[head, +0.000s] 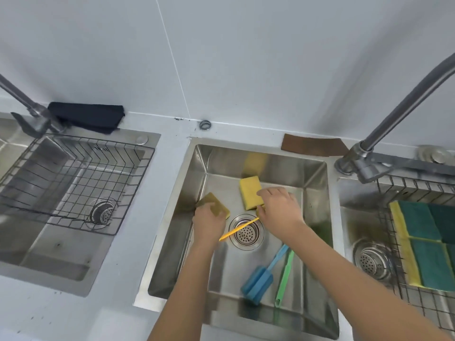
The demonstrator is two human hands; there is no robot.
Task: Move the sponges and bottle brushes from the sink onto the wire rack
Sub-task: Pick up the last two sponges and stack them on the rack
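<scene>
left hand [208,223] grip: closed on olive-topped sponge [214,203]. right hand [279,207] grip: pinching yellow bottle brush [238,229], beside yellow sponge [250,191]. blue bottle brush [261,279], green bottle brush [285,276] lying in sink [317,168].

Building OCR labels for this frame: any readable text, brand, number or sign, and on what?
None readable anywhere in the head view.
Sponges in the rack: no print visible.
Blue bottle brush and green brush handle: plain.
Faucet bases: no marking visible.
Brown pad and dark cloth: no label visible.
</scene>
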